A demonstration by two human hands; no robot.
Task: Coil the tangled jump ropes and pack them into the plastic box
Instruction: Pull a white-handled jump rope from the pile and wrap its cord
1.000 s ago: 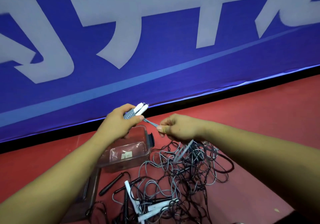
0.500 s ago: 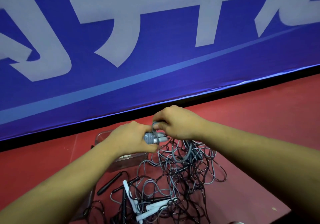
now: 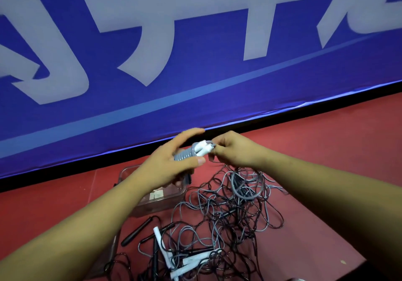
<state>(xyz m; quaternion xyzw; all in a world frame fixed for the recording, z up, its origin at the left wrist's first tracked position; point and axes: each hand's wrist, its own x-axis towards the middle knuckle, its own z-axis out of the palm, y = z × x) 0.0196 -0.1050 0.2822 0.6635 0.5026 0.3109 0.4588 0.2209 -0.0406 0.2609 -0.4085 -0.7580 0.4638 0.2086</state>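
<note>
Mid-frame, above clear plastic box [image 3: 161, 204], my left hand [image 3: 169, 167] clamps grey rope coil with white handles [image 3: 191, 152] under thumb, fingers spread; right hand [image 3: 236, 152] pinches its end.

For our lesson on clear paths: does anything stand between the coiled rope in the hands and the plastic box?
Nothing visible does. The coiled rope, held by the left hand and right hand, hangs above the open plastic box; the tangled ropes lie beside it.
</note>
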